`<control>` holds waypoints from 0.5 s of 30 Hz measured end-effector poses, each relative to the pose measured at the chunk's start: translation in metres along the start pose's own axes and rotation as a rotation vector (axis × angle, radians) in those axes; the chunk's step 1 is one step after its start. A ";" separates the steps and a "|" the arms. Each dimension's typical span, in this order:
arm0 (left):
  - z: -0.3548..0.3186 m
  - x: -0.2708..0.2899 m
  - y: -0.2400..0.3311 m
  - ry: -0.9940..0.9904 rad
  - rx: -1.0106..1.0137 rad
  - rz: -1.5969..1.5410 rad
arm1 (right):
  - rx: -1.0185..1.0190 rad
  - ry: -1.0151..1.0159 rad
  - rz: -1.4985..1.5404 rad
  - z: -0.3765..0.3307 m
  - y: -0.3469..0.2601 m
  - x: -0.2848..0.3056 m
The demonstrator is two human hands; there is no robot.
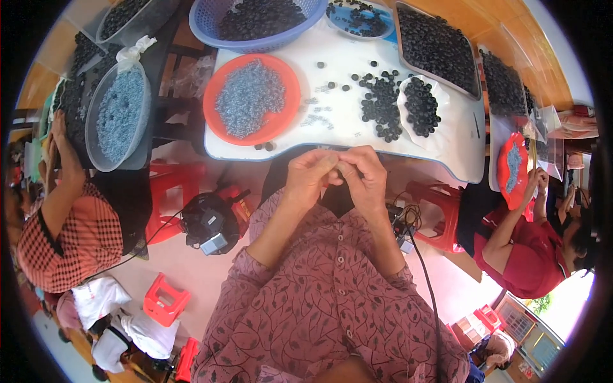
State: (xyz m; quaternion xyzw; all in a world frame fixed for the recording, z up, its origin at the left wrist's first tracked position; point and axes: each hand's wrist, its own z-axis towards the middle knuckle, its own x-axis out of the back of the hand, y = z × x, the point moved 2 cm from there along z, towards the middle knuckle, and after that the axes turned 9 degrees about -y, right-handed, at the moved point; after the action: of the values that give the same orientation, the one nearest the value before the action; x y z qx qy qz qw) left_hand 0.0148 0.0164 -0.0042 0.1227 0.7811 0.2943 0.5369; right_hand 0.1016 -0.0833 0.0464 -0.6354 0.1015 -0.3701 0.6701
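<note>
My left hand and my right hand meet fingertip to fingertip just below the near edge of the white table. Their fingers pinch a very small part between them; it is too small to make out. Straight ahead on the table lies an orange plate heaped with small grey-blue parts. To its right sit a loose pile of small black round parts and a white sheet with more of them.
A blue basket and a grey tray of black parts stand at the table's far side. A person in a checked shirt sits left by a bowl of grey-blue parts. A person in red works at right. Red stools stand on the floor.
</note>
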 end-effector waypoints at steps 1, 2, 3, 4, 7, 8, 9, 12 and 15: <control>0.001 -0.003 0.000 0.014 0.011 -0.060 | -0.011 0.025 0.021 0.000 0.001 0.001; 0.002 -0.005 0.000 0.027 0.023 -0.119 | -0.013 0.027 0.021 0.001 0.002 0.001; 0.003 -0.002 -0.001 0.027 0.025 -0.117 | -0.001 0.046 -0.029 0.002 0.000 0.000; 0.006 0.002 -0.004 -0.011 0.037 -0.180 | 0.012 0.065 -0.079 0.004 -0.001 -0.001; 0.010 0.006 -0.009 -0.016 0.072 -0.260 | 0.013 0.094 -0.124 0.006 -0.004 -0.002; 0.011 0.006 -0.011 0.017 0.090 -0.278 | 0.010 0.098 -0.123 0.006 -0.001 -0.001; 0.011 0.006 -0.012 0.017 0.095 -0.276 | 0.000 0.094 -0.068 0.006 0.005 0.002; 0.014 0.006 -0.013 -0.016 0.073 -0.262 | -0.047 0.075 0.066 0.004 0.015 0.005; 0.016 0.012 -0.017 -0.005 0.148 -0.315 | -0.092 0.060 0.120 0.003 0.015 0.006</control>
State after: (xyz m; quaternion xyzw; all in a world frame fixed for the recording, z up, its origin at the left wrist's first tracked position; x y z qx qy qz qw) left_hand 0.0262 0.0145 -0.0276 0.0385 0.8087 0.1479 0.5680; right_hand 0.1128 -0.0861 0.0346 -0.6469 0.1764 -0.3429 0.6579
